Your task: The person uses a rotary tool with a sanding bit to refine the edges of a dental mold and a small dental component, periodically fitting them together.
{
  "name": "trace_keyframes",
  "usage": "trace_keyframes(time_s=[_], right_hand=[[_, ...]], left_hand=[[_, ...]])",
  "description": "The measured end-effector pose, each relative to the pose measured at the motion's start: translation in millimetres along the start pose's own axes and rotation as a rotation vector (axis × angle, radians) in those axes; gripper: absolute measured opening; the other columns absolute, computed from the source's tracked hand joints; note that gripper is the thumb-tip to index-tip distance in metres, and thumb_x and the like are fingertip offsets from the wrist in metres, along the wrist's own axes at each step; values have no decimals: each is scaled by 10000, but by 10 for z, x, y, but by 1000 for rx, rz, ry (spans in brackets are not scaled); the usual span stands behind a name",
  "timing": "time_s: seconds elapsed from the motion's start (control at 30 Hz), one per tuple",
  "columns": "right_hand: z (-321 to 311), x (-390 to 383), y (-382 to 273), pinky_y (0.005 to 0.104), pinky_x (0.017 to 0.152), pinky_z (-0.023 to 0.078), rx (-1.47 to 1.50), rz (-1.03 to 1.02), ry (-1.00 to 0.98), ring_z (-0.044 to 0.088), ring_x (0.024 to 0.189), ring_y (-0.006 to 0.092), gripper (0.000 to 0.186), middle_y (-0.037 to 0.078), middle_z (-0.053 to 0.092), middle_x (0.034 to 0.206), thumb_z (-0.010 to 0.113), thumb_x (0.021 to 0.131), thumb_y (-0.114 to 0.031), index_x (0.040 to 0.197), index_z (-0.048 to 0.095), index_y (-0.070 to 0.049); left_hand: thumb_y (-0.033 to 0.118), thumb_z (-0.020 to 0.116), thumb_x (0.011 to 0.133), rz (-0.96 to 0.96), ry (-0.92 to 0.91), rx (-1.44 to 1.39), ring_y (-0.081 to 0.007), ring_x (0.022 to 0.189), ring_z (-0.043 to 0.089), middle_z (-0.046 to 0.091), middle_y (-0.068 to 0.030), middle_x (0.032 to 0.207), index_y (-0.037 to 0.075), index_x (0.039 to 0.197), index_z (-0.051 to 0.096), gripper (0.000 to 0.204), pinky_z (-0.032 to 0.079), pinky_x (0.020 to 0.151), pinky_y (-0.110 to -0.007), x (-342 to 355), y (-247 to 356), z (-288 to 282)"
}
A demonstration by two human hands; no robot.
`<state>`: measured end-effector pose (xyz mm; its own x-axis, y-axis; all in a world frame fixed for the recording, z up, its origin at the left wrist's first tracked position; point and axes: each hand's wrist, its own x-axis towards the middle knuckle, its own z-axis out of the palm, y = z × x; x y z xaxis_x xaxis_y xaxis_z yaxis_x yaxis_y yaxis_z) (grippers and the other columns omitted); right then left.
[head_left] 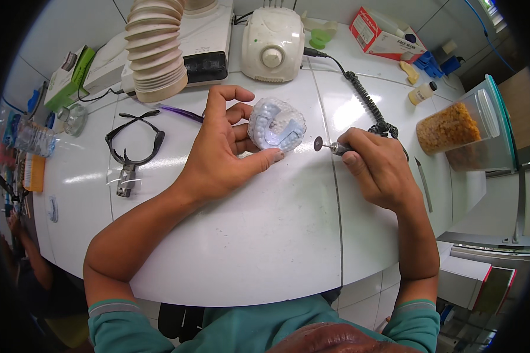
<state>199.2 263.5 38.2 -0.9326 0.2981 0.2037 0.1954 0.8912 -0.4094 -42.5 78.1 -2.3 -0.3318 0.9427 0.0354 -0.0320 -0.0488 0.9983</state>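
Observation:
My left hand (221,144) holds a pale blue dental cast (270,122) up over the white table, thumb at its near edge and fingers round its far left side. A clear, bumpy plastic layer surrounds the cast, and its tooth row faces up. In my right hand (378,169) is a rotary handpiece (338,149), gripped with the fingers wrapped round it. Its thin shank carries a small dark cutting disc (318,143), which points left toward the cast with a gap between them. Whether the disc is spinning cannot be told.
A ribbed hose (154,53) hangs at the back left, beside a white control box (272,44) with a coiled cord (368,100). Black-framed glasses (136,160) lie left; a thin metal tool (424,185) and tub of orange granules (450,126) are right. Another person's arm (34,253) shows far left.

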Motion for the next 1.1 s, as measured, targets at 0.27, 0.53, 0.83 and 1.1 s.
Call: trace_keyframes(time_s=[0.27,0.53,0.83,1.1], right_hand=[[-13,10,18,477,637,476,-56,-32,-142,646,696,373,296,123,661,808,599,1133,-346,1000,631,-83],[57,39,-37,479,623,485,-138,-46,-141,665,700,377,265,120,676,822,635,1113,-313,986,619,-80],[101,48,-21,480,615,473,-153,-56,-115,656,685,388,302,126,651,798,620,1120,-326,964,594,-69],[106,70,-45,481,631,473,-163,-63,-134,666,715,384,307,126,645,795,601,1132,-331,969,595,-71]], left_hand=[[-58,772,995,38,-22,45,-197,1279,690,675,-175,1395,-4,1514,482,597,559,1152,-359,-17,1,21],[-85,700,1031,179,-110,122,-164,1283,684,706,-126,1404,-1,1466,659,446,575,1121,-338,-20,-87,20],[-92,708,1020,195,-111,126,-171,1288,696,702,-135,1434,-3,1475,664,467,594,1118,-327,-23,-89,13],[-69,725,1022,224,-111,111,-171,1268,716,729,-123,1412,0,1456,684,441,606,1121,-325,-24,-104,23]])
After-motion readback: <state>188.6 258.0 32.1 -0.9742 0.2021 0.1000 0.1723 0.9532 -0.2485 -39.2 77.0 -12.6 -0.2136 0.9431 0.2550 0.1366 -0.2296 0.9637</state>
